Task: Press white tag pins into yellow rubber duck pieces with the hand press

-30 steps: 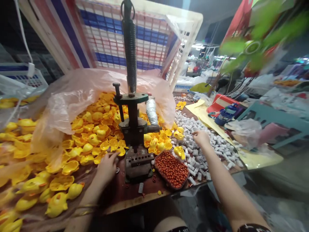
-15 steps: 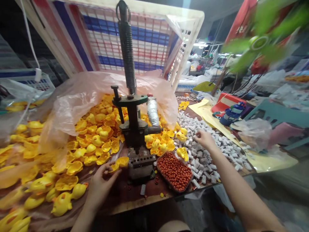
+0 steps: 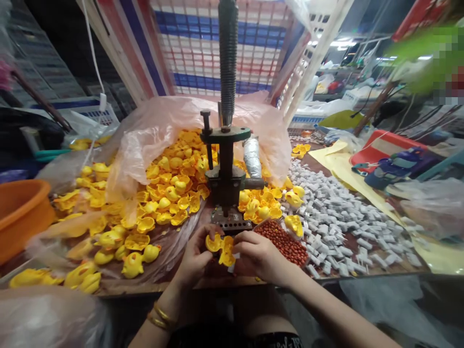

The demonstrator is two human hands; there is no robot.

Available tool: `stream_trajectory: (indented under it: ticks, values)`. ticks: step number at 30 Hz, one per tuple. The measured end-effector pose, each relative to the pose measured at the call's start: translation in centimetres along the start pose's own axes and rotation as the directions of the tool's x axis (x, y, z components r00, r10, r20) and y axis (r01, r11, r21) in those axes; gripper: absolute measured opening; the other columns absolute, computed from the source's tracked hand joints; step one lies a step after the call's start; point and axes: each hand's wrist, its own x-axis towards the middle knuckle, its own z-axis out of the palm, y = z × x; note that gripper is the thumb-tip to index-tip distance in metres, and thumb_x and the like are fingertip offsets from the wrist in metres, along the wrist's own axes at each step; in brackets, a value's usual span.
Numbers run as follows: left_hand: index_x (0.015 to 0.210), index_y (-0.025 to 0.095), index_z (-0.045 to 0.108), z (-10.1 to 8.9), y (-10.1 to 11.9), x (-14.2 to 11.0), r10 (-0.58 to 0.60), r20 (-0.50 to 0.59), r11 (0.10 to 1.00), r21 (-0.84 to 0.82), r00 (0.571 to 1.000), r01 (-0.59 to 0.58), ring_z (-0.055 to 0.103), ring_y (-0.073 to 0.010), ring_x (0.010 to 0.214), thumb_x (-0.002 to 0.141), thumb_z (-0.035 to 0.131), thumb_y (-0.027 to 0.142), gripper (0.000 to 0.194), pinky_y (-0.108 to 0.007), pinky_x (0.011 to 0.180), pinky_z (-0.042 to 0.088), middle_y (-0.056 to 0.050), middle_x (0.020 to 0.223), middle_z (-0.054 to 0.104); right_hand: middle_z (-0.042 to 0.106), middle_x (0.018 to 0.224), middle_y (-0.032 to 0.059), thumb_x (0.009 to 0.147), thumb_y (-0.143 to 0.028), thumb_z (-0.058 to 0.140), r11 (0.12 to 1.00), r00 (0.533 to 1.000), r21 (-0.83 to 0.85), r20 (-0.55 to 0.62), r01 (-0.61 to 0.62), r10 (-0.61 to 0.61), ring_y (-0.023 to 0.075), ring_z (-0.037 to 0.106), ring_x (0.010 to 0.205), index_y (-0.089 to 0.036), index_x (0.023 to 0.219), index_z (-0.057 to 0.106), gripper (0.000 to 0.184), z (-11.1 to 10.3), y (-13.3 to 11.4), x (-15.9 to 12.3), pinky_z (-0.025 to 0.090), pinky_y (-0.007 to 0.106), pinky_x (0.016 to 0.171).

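Observation:
In front of the hand press (image 3: 225,186), my left hand (image 3: 194,253) pinches an opened yellow plastic duck shell (image 3: 226,250), its hollow sides facing up. My right hand (image 3: 259,253) has come up to the shell's right side, fingers bent and pressed together. What those fingers hold is mostly hidden; a whitish bit shows at their tips. Right behind both hands lies the press's base block (image 3: 234,225), with a row of holes. Small red-brown beads (image 3: 282,241) fill a shallow tray just beyond my right hand.
Yellow duck shells (image 3: 170,193) are heaped left of and behind the press, partly under pinkish plastic film (image 3: 134,150). Small grey-white blocks (image 3: 337,232) with thin pins cover the right side. An orange tub (image 3: 21,217) stands far left. A green fan (image 3: 416,53) spins upper right.
My right hand has moved left from the grey-white blocks to the duck shell. My left hand has brought the shell in front of the press. The view has shifted left.

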Motion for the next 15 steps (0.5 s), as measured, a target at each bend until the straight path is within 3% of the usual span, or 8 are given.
stream_trajectory:
  ticks: [3, 7, 15]
  values:
    - [0.072, 0.019, 0.050, -0.3, 0.4, -0.1, -0.041, 0.066, 0.997, -0.061, 0.997, 0.045, 0.052, -0.0143, 0.076, 0.049, 0.051, 0.005, 0.027, -0.022, 0.063, 0.041, -0.001, 0.087, 0.060, 0.067, 0.100, 0.0062, 0.081, -0.005, 0.048, 0.987, 0.997, -0.140, 0.028, 0.076, -0.073, 0.0165, 0.060, 0.088, -0.022, 0.093, 0.065, 0.027, 0.3, 0.3, -0.3, 0.047, 0.027, 0.075]
    - [0.075, 0.018, 0.050, -0.7, 0.8, 0.0, -0.039, 0.136, 0.992, -0.114, 0.990, 0.054, 0.053, -0.0136, 0.074, 0.049, 0.051, 0.003, 0.030, -0.023, 0.063, 0.042, -0.002, 0.089, 0.061, 0.069, 0.100, 0.0042, 0.084, -0.007, 0.051, 0.966, 0.986, -0.200, 0.047, 0.166, -0.160, 0.0156, 0.059, 0.091, -0.021, 0.096, 0.064, 0.023, 0.1, 0.5, -0.5, 0.043, 0.029, 0.080]
    - [0.074, 0.018, 0.056, -0.7, 1.6, 0.4, -0.071, 0.159, 0.992, -0.089, 0.985, 0.086, 0.054, -0.0135, 0.074, 0.052, 0.055, 0.001, 0.027, -0.022, 0.064, 0.044, -0.001, 0.089, 0.063, 0.068, 0.094, 0.0054, 0.088, -0.015, 0.053, 0.908, 0.981, -0.377, 0.009, 0.181, -0.192, 0.0168, 0.055, 0.080, -0.020, 0.099, 0.066, 0.017, 1.2, 0.0, -0.7, 0.042, 0.033, 0.076]
